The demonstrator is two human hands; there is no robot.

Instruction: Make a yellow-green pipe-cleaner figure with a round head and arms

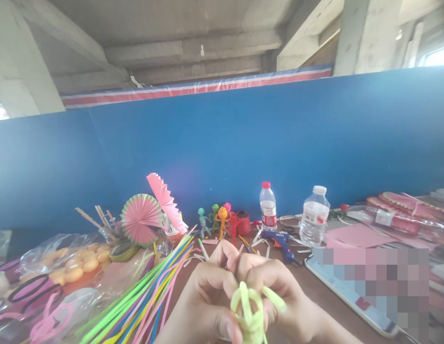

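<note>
Between my two hands, low in the head view, is a pale yellow-green pipe cleaner piece (247, 313), bent into crossed loops like a small cage, with one end sticking out to the right. My left hand (211, 291) pinches its left side, thumb in front. My right hand (279, 291) grips the right side near the loose end, fingers curled. The fingertips of both hands meet above the loops. A bundle of colored pipe cleaners (146, 296) lies left of my left hand. Behind my hands stand several small pipe cleaner figures (222, 220) in different colors.
A red-capped bottle (268, 210) and a white-capped bottle (315, 217) stand behind, near a blue glue gun (284, 243). At right lie a phone (351, 296) and pink paper (358, 235). Pink paper fans (142, 217) and bagged orange balls (80, 265) are left. A blue partition (222, 143) rises behind.
</note>
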